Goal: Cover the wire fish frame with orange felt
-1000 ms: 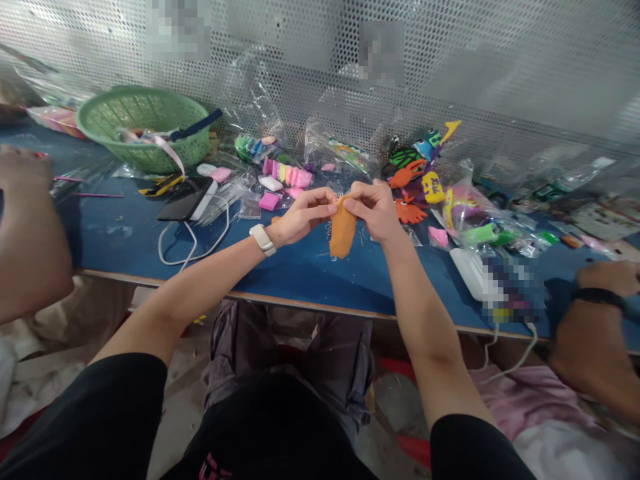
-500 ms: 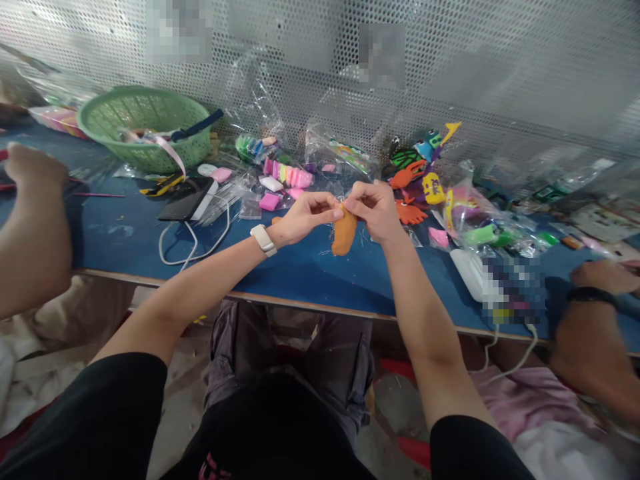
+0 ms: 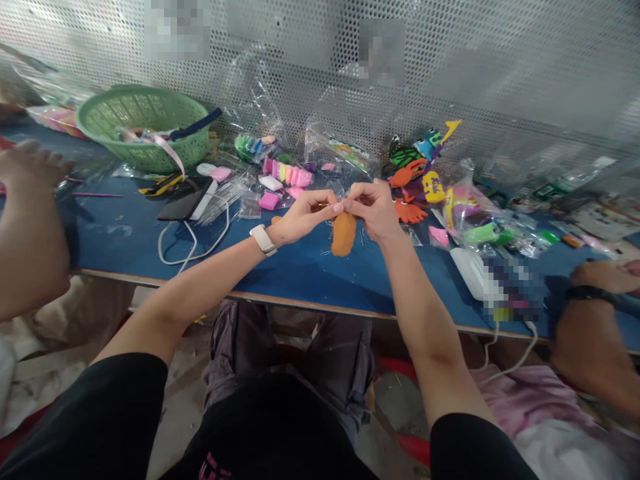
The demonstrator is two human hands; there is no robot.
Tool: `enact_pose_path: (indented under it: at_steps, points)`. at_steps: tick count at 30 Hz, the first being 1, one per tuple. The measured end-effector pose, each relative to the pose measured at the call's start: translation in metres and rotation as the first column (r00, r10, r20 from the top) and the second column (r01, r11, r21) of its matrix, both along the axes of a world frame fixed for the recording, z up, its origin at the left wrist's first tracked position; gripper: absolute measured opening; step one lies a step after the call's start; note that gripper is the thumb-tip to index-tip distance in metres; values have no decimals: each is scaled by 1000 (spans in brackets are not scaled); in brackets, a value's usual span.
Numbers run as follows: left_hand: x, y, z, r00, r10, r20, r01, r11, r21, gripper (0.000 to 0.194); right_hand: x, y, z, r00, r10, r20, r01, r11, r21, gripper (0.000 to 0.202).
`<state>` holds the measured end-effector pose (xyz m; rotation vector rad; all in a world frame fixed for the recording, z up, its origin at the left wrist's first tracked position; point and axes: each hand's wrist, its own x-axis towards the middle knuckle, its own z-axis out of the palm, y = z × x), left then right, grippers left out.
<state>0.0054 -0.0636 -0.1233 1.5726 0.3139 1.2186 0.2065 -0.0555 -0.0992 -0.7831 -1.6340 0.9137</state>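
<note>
An orange-brown piece of modelling clay (image 3: 343, 235) hangs, long and rounded, below my fingertips over the blue table (image 3: 280, 277). My left hand (image 3: 311, 217) pinches its upper edge between thumb and fingers. From the other side my right hand (image 3: 371, 207) pinches the same edge, the two thumbs almost touching. The clay's top is hidden behind my fingers. A small orange bit (image 3: 277, 219) shows just behind my left wrist. Orange clay shapes (image 3: 410, 212) lie beyond my right hand.
A green basket (image 3: 145, 127) stands at the back left, near a phone (image 3: 183, 203) with a white cable. Pink clay packets (image 3: 270, 201) lie behind my hands. A white device (image 3: 467, 273) sits right. Co-workers' arms (image 3: 33, 227) reach in at both sides.
The clay has turned slightly and shows a broader face, while my fingertips have shifted a little along its top. The co-worker's hand at left has opened its fingers.
</note>
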Motion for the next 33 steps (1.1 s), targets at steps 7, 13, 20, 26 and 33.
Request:
enact_pose_path:
  at_steps: [7,13,20,26,33]
  points:
    - [2,-3,1,998,6,59,1,993,-117,75,-1,-1,-2,1000,-2,16,3,998,-57,75]
    - [4,0,-3,993,7,117,12,986,-167,71,3,3,-7,998,-10,63,10,1000,-3,69]
    - [1,18,-3,946,205,251,-100,922,-374,57,7,22,-22,991,-124,39,123,992,41,76]
    - [-15,49,0,852,371,370,-145,845,-515,56,-4,30,-44,991,101,-91,-126,934,-334,87]
    - [-31,67,2,805,474,358,-201,785,-586,57,-21,19,-52,964,138,-229,-209,923,-322,99]
